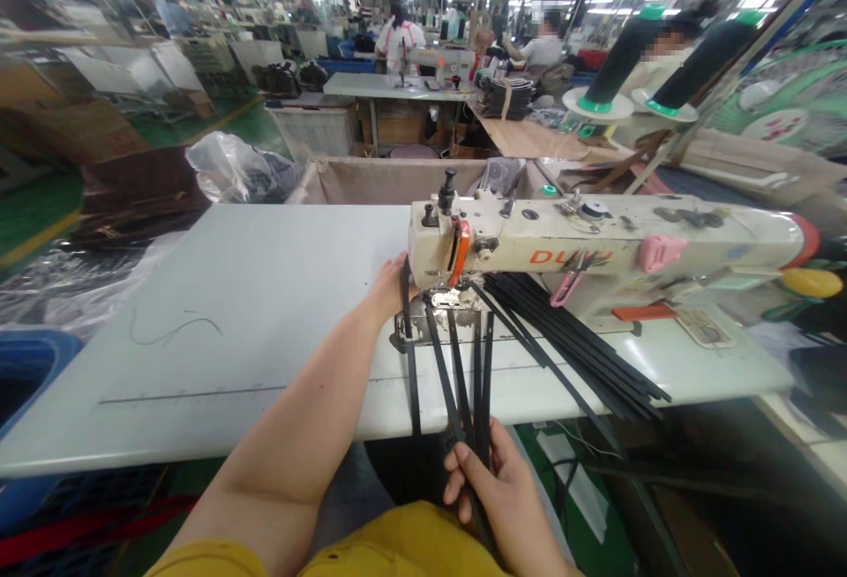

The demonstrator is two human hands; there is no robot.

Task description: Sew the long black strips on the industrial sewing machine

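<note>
My right hand (486, 480) is closed around several narrow black straps (460, 374) at the front edge of the table, below the sewing machine (529, 242). The straps run up from my fingers to the needle area and metal plate (446, 321). My left hand (390, 286) reaches to the left side of the machine head, beside another black strap (410, 383) that hangs down over the table edge. Its fingers are mostly hidden behind the strap and the machine head. A bundle of black straps (575, 348) lies fanned out under the machine arm, to the right.
The pale table (278, 295) carries a printed ruler line and a loose thread (178, 327). Pink scissors-like snips (567, 286) hang on the machine. Thread cones (622, 56) stand behind. A blue crate (40, 356) is at left; a cloth-lined bin (384, 180) stands behind. Other people work farther back.
</note>
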